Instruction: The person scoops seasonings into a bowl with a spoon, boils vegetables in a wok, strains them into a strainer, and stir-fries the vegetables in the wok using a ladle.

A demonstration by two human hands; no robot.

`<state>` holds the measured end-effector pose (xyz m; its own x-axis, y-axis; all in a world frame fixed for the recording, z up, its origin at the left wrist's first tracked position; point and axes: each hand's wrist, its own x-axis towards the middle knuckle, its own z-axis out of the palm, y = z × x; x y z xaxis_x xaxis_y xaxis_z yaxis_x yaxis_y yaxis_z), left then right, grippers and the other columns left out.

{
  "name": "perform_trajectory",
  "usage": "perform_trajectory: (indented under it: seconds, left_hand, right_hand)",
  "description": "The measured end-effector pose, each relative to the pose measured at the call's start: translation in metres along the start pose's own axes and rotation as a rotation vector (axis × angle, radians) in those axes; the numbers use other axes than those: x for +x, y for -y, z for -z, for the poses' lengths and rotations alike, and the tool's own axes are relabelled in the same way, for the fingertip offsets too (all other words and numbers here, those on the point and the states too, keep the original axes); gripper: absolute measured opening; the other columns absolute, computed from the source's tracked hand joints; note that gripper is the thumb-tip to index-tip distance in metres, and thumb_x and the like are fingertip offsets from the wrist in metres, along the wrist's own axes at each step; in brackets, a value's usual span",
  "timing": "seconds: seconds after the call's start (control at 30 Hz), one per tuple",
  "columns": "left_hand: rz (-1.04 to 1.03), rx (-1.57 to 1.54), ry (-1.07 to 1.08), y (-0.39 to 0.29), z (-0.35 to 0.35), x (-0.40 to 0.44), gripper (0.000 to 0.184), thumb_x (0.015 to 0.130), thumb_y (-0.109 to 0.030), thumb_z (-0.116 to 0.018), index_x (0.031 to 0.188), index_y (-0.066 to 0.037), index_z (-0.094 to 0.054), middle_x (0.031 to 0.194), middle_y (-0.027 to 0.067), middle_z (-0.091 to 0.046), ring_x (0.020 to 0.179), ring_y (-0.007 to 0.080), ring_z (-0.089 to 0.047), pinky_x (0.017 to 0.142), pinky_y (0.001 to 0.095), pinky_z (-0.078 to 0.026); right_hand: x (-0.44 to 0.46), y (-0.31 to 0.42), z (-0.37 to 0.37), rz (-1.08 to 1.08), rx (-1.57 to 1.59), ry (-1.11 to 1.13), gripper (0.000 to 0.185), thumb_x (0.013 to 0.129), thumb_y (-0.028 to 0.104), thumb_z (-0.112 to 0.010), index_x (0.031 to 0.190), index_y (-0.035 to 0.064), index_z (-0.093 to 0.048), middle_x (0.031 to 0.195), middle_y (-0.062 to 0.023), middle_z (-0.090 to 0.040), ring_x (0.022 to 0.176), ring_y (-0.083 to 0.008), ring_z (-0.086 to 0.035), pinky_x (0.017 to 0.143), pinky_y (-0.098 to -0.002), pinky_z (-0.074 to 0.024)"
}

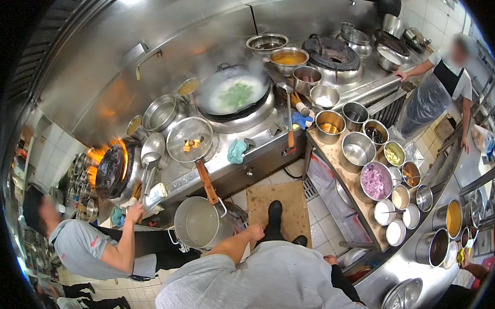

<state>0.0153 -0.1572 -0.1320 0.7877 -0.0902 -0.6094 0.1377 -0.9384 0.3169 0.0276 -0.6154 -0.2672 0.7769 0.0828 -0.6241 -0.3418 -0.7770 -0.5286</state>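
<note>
- From here I see a steel stove (269,148) along a steel wall (200,36), with white floor tiles (321,214) before it.
- The grey-shirted person stands facing the stove's front edge, one boot (275,212) on a brown mat (279,194).
- The left hand (254,233) is low in front of the body, fingers curled in; whether it holds anything, I can't tell.
- The right hand (330,259) shows only partly beside the shirt, near the table (326,152); I can't tell how open it is or what it holds.
- Nearest the left hand is the pot (198,224), in front of the stove's front edge, cloudy liquid inside.
- A strainer (176,146) with brown-yellow pieces lies at that edge, its handle reaching over the pot's rim.
- Farther back, a wok (237,95) steams, greens in pale liquid.
- Flames rise around another wok (114,170) at the stove's left end, a co-worker (98,244) beside it.
- Metal tubs crowd the table, purple slices (376,181) near its middle.
- By the stove's right end stands an aproned person (433,93), one hand on the steel.
</note>
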Motion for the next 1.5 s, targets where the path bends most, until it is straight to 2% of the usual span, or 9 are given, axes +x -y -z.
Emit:
perform_trajectory:
  seconds: [0.27, 0.63, 0.87, 1.03, 1.13, 1.23, 1.33, 1.5]
  left_hand:
    - [-0.006, -0.025, 0.013, 0.002, -0.007, 0.007, 0.036, 0.083, -0.032, -0.051, 0.088, -0.004, -0.072, 0.095, 0.0204, -0.069, 0.092, 0.0393, -0.065, 0.084, 0.0485, -0.052]
    - [0.01, -0.023, 0.008, -0.003, -0.002, 0.004, 0.036, 0.082, -0.032, -0.051, 0.085, -0.004, -0.072, 0.092, 0.0209, -0.069, 0.091, 0.0387, -0.066, 0.083, 0.0483, -0.052]
    - [0.068, -0.045, -0.026, 0.003, -0.007, 0.009, 0.032, 0.08, -0.032, -0.052, 0.083, -0.008, -0.073, 0.092, 0.0197, -0.069, 0.091, 0.038, -0.066, 0.083, 0.0473, -0.052]
    - [0.075, -0.056, 0.05, -0.005, 0.004, 0.006, 0.033, 0.081, -0.033, -0.053, 0.084, -0.007, -0.073, 0.094, 0.0201, -0.069, 0.093, 0.0384, -0.066, 0.084, 0.0466, -0.052]
    - [0.101, -0.073, -0.003, -0.003, -0.003, 0.008, 0.034, 0.082, -0.032, -0.053, 0.085, -0.006, -0.073, 0.094, 0.0213, -0.069, 0.094, 0.0391, -0.065, 0.084, 0.0473, -0.052]
    - [0.025, -0.036, 0.017, -0.001, -0.004, 0.007, 0.033, 0.082, -0.03, -0.052, 0.087, -0.004, -0.073, 0.094, 0.0226, -0.068, 0.093, 0.0398, -0.065, 0.084, 0.0482, -0.052]
    - [0.109, -0.059, -0.004, -0.001, -0.007, 0.008, 0.032, 0.082, -0.028, -0.052, 0.087, -0.005, -0.073, 0.093, 0.023, -0.068, 0.092, 0.04, -0.065, 0.083, 0.0486, -0.052]
    - [0.01, -0.006, -0.014, 0.008, -0.013, 0.011, 0.032, 0.082, -0.029, -0.05, 0.085, -0.006, -0.073, 0.091, 0.022, -0.069, 0.09, 0.0394, -0.066, 0.081, 0.0486, -0.053]
  right_hand:
    - [0.0, -0.004, 0.001, 0.087, -0.008, -0.007, 0.022, 0.072, 0.025, -0.066, 0.085, 0.01, -0.076, 0.087, -0.0183, -0.069, 0.088, -0.0328, -0.069, 0.081, -0.04, -0.054]
    - [-0.013, 0.016, 0.015, 0.04, 0.01, 0.037, 0.022, 0.074, 0.024, -0.064, 0.085, 0.009, -0.076, 0.086, -0.0179, -0.07, 0.088, -0.033, -0.069, 0.08, -0.04, -0.0539]
    - [-0.003, 0.005, 0.007, 0.033, 0.044, 0.039, 0.023, 0.074, 0.023, -0.063, 0.085, 0.0079, -0.076, 0.09, -0.0181, -0.071, 0.089, -0.0299, -0.07, 0.08, -0.0381, -0.054]
    - [0.006, -0.004, 0.001, 0.036, 0.046, 0.044, 0.022, 0.074, 0.021, -0.063, 0.086, 0.0085, -0.076, 0.09, -0.0178, -0.071, 0.089, -0.0306, -0.07, 0.081, -0.038, -0.0542]
    - [0.003, -0.005, 0.002, 0.051, 0.043, 0.043, 0.022, 0.075, 0.021, -0.062, 0.087, 0.0091, -0.076, 0.091, -0.0181, -0.071, 0.09, -0.0314, -0.069, 0.081, -0.0384, -0.0541]
    - [-0.001, -0.001, 0.004, 0.032, 0.011, 0.041, 0.023, 0.077, 0.023, -0.062, 0.089, 0.0087, -0.076, 0.092, -0.0189, -0.07, 0.091, -0.0326, -0.069, 0.082, -0.0392, -0.0538]
    - [0.001, -0.006, 0.003, 0.073, -0.005, 0.038, 0.024, 0.079, 0.025, -0.063, 0.09, 0.0069, -0.075, 0.092, -0.02, -0.07, 0.091, -0.034, -0.069, 0.082, -0.0402, -0.0535]
    - [0.007, -0.014, -0.002, 0.061, 0.036, 0.043, 0.027, 0.078, 0.027, -0.064, 0.089, 0.0051, -0.073, 0.092, -0.0217, -0.069, 0.092, -0.0355, -0.068, 0.081, -0.0415, -0.0533]
